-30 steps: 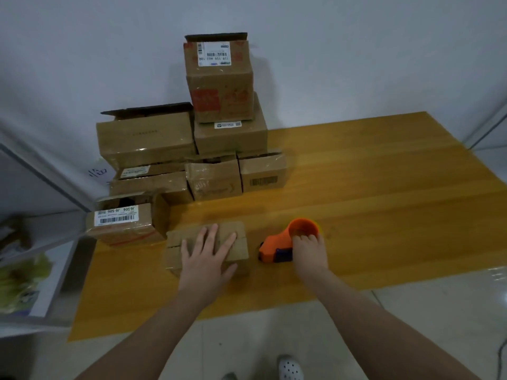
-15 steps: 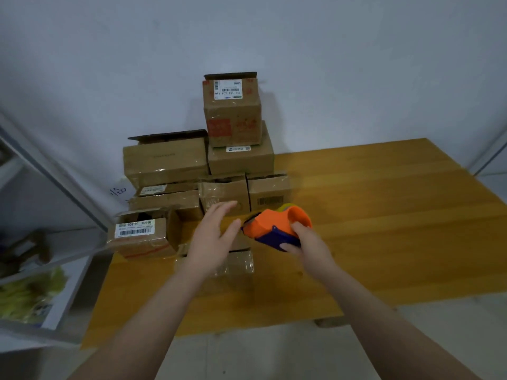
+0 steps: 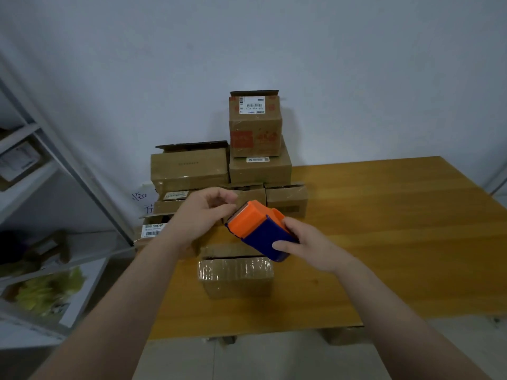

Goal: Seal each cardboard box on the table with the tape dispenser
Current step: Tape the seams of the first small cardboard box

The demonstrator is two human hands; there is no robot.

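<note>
One orange-and-blue plastic tape dispenser (image 3: 260, 231) is seen in the head view, held in the air above the yellow-brown wooden counter (image 3: 384, 242). It is gripped by the right hand (image 3: 310, 242), whose fingers (image 3: 292, 224) are wrapped around its blue body, and its orange end is turned towards ten o'clock. At that orange end the left hand (image 3: 205, 212) is raised, its fingers (image 3: 222, 198) curled and its thumb and forefinger drawn close together; whether tape is pinched between them cannot be told.

At six o'clock from the tape dispenser, a small brown cardboard box (image 3: 236, 275) covered in glossy clear tape is set on the counter, touched by neither hand. At twelve o'clock from it, a stack of brown cardboard boxes (image 3: 192, 171) is piled against the pale wall (image 3: 329, 64). The stack is topped by a tall box with a white barcode label (image 3: 255, 124), with a flap raised. At nine o'clock in the frame, a grey metal shelf (image 3: 27, 187) is seen beside the counter.
</note>
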